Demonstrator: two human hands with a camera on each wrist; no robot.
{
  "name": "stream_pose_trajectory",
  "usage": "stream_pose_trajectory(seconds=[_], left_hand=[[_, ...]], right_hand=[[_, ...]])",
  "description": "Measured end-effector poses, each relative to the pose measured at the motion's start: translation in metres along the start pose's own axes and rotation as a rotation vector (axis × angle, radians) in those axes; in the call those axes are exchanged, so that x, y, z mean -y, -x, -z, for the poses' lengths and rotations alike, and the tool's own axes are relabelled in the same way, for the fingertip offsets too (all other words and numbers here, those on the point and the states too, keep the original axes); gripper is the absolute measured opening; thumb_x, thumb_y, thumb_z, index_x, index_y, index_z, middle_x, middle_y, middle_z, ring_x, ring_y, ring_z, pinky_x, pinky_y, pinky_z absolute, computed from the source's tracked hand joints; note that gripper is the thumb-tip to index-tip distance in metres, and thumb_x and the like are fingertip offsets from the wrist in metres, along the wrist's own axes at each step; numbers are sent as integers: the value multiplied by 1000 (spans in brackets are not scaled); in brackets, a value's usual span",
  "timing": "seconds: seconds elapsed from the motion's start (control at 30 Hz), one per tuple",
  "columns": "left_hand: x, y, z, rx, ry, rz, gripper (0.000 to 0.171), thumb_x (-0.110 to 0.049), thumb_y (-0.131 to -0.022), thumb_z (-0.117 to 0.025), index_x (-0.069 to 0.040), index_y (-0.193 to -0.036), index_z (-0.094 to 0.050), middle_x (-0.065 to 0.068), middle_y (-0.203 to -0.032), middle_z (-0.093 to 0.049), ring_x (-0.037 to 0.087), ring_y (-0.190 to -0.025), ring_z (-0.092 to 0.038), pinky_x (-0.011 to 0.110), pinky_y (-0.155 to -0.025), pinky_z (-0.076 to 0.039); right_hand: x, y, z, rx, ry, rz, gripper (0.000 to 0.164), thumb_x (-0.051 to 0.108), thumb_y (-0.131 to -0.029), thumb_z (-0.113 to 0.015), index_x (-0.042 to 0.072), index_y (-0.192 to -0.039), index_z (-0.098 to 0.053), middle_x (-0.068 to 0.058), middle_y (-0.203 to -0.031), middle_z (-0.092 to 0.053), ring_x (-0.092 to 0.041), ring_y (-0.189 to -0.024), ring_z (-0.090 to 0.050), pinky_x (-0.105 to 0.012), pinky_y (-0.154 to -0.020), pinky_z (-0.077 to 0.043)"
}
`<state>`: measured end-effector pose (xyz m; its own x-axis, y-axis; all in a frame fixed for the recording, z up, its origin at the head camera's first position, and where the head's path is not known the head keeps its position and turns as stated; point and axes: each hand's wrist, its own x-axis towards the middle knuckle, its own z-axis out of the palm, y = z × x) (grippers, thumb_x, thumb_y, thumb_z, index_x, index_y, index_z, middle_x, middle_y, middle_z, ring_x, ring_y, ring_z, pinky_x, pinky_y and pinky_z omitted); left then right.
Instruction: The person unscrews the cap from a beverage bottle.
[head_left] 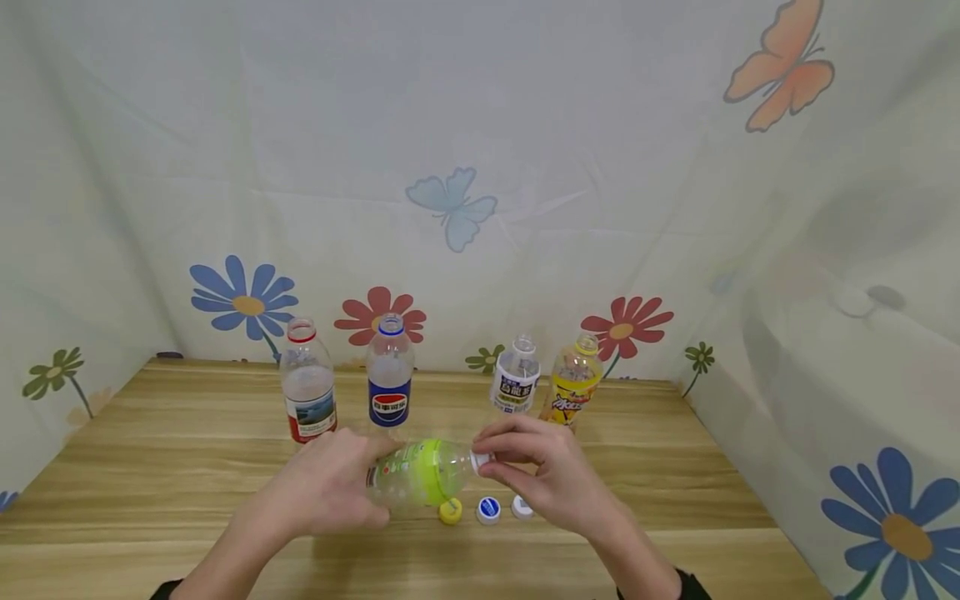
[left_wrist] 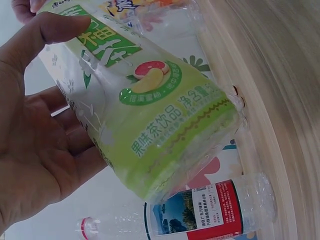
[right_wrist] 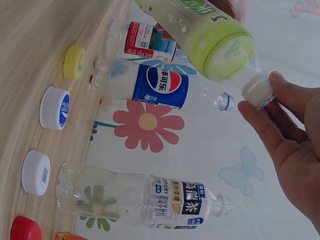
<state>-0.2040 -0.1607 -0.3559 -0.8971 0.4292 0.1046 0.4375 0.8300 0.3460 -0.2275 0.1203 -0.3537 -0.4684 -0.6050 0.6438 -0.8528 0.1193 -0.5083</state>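
My left hand (head_left: 330,483) grips a clear plastic bottle with a green fruit-tea label (head_left: 411,471) round its body. The bottle lies almost level above the table, its neck pointing to the right. In the left wrist view the thumb presses on the label (left_wrist: 150,100) and the fingers reach round the far side. The thumb and fingertips of my right hand (head_left: 536,467) pinch the white cap (right_wrist: 258,91) at the bottle's mouth. Whether the cap's thread is engaged is hidden.
Behind stand capless bottles: red-ringed (head_left: 309,392), Pepsi (head_left: 390,375), oolong tea (head_left: 516,379) and yellow-labelled (head_left: 576,383). Near the hands, a yellow cap (head_left: 450,511), a blue-and-white cap (head_left: 489,510) and a white cap (head_left: 522,507) lie on the wooden table (head_left: 187,425), with a red cap (right_wrist: 26,229) beyond.
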Motion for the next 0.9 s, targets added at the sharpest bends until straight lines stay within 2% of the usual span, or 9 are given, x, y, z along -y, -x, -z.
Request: stream_pose_trajectory(seconds=[0.17,0.33,0.43,0.63,0.9], left_hand=[[-2,1,0,-7,-13,11,63,-29,-64,-82,-17,-124,-66,-11,-100,-66,4,-77,-57,24,-70,-50],[-6,1,2,-9,-16,32,60,-29,-65,-82,-16,-122,-66,-10,-99,-66,5,-79,-58,27,-72,-51],[-7,1,2,-11,-11,42,60,-28,-66,-82,-16,-123,-66,-10,-98,-66,5,-77,-58,28,-73,-52],[-8,0,1,-16,-6,81,60,-26,-66,-83,-16,-122,-65,-10,-92,-66,6,-71,-55,28,-70,-52],[-9,0,-1,-41,-43,88,58,-26,-64,-84,-17,-118,-66,-12,-87,-64,6,-69,-54,26,-67,-49]], right_hand=[[2,-1,-1,-8,-45,-20,25,-14,-80,-73,0,-101,-71,-7,-105,-64,-20,-91,-67,-30,-76,-55],[2,-1,-2,-58,-189,-149,24,-18,-83,-68,-5,-103,-66,-18,-108,-61,-27,-98,-62,-36,-81,-54],[3,-1,-3,-92,-208,-233,22,-11,-86,-69,-2,-106,-65,-14,-108,-62,-24,-98,-62,-36,-80,-54],[3,-1,-5,-115,-111,-378,19,14,-91,-73,9,-108,-67,2,-98,-64,-18,-87,-63,-31,-70,-56],[4,-1,-6,-105,-119,-437,16,10,-91,-71,10,-108,-68,2,-96,-64,-18,-87,-63,-29,-70,-56]])
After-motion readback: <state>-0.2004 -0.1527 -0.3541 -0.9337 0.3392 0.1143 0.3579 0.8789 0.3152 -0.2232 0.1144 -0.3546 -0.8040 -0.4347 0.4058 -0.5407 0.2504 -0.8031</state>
